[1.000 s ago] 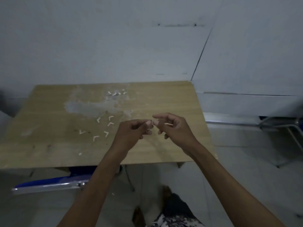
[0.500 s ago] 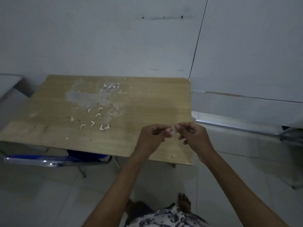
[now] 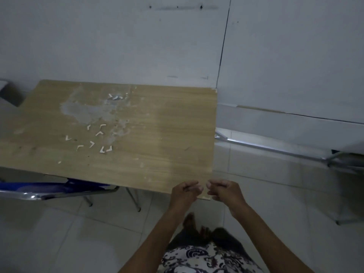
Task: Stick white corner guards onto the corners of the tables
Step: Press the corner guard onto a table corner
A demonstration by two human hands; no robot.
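Since half a second ago both hands have dropped from over the table (image 3: 157, 134) top to its near right corner. The left hand (image 3: 185, 194) and right hand (image 3: 224, 191) sit knuckles-up with fingers curled, fingertips nearly meeting at the corner; whether they pinch a guard cannot be told in the dim, blurred light. The table is pale wood-grain laminate with a worn grey patch. Small white L-shaped corner guards (image 3: 96, 138) lie loose on its left half. A blue chair (image 3: 45, 189) with a chrome frame is half hidden under the table edge.
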